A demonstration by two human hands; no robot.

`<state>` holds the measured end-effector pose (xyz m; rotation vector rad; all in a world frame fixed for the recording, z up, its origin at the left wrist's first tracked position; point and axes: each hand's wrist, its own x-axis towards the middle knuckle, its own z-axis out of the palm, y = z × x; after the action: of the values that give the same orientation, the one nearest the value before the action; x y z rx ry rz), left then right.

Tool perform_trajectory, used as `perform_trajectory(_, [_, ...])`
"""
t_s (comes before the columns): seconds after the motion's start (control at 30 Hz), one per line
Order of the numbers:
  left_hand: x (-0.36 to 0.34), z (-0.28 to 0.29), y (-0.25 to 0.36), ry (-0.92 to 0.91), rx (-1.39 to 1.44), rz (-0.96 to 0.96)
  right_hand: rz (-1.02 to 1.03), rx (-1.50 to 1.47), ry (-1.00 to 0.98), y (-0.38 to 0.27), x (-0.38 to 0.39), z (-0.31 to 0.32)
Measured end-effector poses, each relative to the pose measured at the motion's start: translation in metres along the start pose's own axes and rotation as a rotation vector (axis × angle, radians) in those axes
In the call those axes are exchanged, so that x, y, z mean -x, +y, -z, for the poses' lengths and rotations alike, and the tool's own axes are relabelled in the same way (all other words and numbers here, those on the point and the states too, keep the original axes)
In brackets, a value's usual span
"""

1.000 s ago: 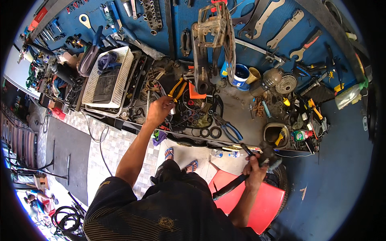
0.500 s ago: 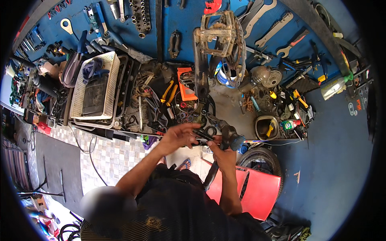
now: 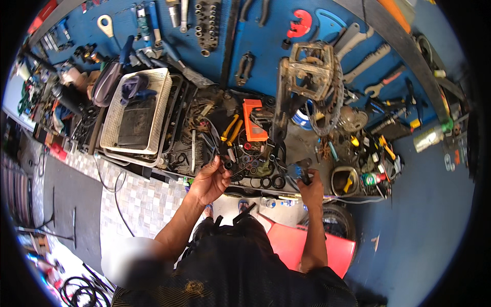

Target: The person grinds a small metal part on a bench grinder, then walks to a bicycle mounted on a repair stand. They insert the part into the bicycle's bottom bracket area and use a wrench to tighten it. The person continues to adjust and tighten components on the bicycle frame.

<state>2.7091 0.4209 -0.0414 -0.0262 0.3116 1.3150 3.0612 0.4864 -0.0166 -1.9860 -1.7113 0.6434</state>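
Note:
My left hand (image 3: pixel 212 183) is raised at the bench's front edge, its fingers closed on a small dark round part (image 3: pixel 227 165). Farther right, my right hand (image 3: pixel 312 190) grips a dark tool with a blue part (image 3: pixel 299 171); its exact kind is unclear. Several black rings (image 3: pixel 277 181) and small washers lie on the bench between my hands. Above them stands a dirty bicycle crank (image 3: pixel 280 110) with a worn pedal (image 3: pixel 309 71) and a toothed chainring (image 3: pixel 327 120). Yellow-handled pliers (image 3: pixel 232 129) lie beyond my left hand, beside an orange holder (image 3: pixel 254 120).
A cream basket (image 3: pixel 162 110) stands on the left of the bench. Wrenches (image 3: pixel 376 87) hang on the blue tool board (image 3: pixel 217 69). To the right are a small tray (image 3: pixel 343 188) and a sprocket cassette (image 3: pixel 353 118). A red seat or panel (image 3: pixel 291 240) and a tire (image 3: pixel 340 217) stand below.
My hands have moved apart, the left holding the small dark part and the right carrying the tool rightward. The view has shifted, showing more of the tool board.

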Motion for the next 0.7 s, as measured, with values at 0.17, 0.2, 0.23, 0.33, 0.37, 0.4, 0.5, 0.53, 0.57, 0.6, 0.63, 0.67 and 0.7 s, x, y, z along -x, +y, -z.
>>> perform_trajectory(0.17, [-0.008, -0.006, -0.027, 0.049, 0.061, -0.121, 0.002, 0.173, 0.022, 0.060, -0.057, -0.002])
perform_trajectory(0.2, [-0.012, -0.009, -0.036, 0.045, 0.055, -0.133, 0.007, 0.170, -0.011, 0.070, -0.068, -0.002])
perform_trajectory(0.23, [-0.016, -0.014, -0.046, 0.037, 0.050, -0.148, 0.026, 0.171, -0.036, 0.080, -0.077, -0.003])
perform_trajectory(0.33, [-0.028, -0.027, -0.076, 0.019, 0.088, -0.155, 0.111, 0.126, -0.104, 0.102, -0.095, -0.006])
perform_trajectory(0.37, [-0.030, -0.032, -0.086, 0.020, 0.099, -0.160, 0.147, 0.123, -0.119, 0.108, -0.100, -0.007])
perform_trajectory(0.4, [-0.033, -0.036, -0.095, 0.016, 0.110, -0.170, 0.163, 0.129, -0.131, 0.111, -0.104, -0.009])
perform_trajectory(0.5, [-0.039, -0.047, -0.115, -0.062, 0.163, -0.175, 0.182, 0.146, -0.201, 0.118, -0.116, -0.013])
perform_trajectory(0.53, [-0.041, -0.050, -0.120, -0.090, 0.165, -0.180, 0.199, 0.137, -0.210, 0.119, -0.118, -0.014])
perform_trajectory(0.57, [-0.042, -0.053, -0.125, -0.116, 0.180, -0.180, 0.216, 0.128, -0.219, 0.120, -0.120, -0.016])
perform_trajectory(0.6, [-0.043, -0.056, -0.128, -0.125, 0.188, -0.179, 0.214, 0.113, -0.230, 0.122, -0.121, -0.017])
perform_trajectory(0.63, [-0.043, -0.059, -0.131, -0.126, 0.177, -0.188, 0.245, 0.116, -0.228, 0.123, -0.122, -0.019])
perform_trajectory(0.67, [-0.044, -0.062, -0.134, -0.134, 0.183, -0.185, 0.259, 0.114, -0.226, 0.125, -0.123, -0.021])
perform_trajectory(0.7, [-0.044, -0.064, -0.136, -0.157, 0.208, -0.174, 0.257, 0.112, -0.221, 0.127, -0.123, -0.022])
